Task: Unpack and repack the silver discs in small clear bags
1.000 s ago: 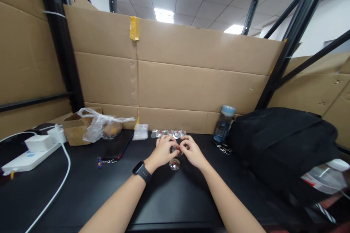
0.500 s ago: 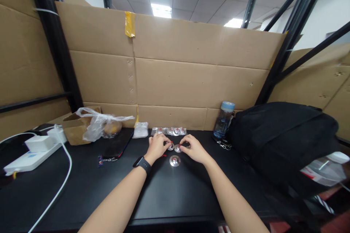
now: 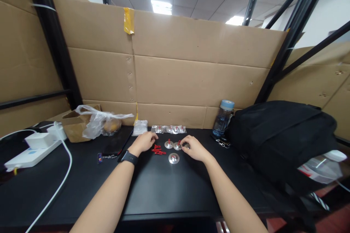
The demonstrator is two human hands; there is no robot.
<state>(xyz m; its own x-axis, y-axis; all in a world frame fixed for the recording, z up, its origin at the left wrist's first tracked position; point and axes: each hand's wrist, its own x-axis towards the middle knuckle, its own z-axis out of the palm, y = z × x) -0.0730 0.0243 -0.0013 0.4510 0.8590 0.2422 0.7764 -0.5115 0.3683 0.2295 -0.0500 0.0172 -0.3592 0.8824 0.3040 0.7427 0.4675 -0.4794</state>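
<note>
While left fingers (image 3: 152, 135) curl near red loops (image 3: 157, 149), right fingers (image 3: 187, 139) adjoin discs (image 3: 177, 146), grips unclear.

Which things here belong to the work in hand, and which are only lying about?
In the work, it seems:
discs
red cords
packed discs
clear packets

Apparently lying about:
backpack
blue-capped bottle
dark flat item
tied bag
brown box
power strip

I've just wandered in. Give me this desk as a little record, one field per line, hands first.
Left hand: near the red strips; grip unclear
Right hand: close beside the metal discs; grip unclear
Metal discs: three plainly visible
Along the back: clear packets before the cardboard wall
Right side: blue-lidded bottle, black backpack
Left side: white power strip
</note>
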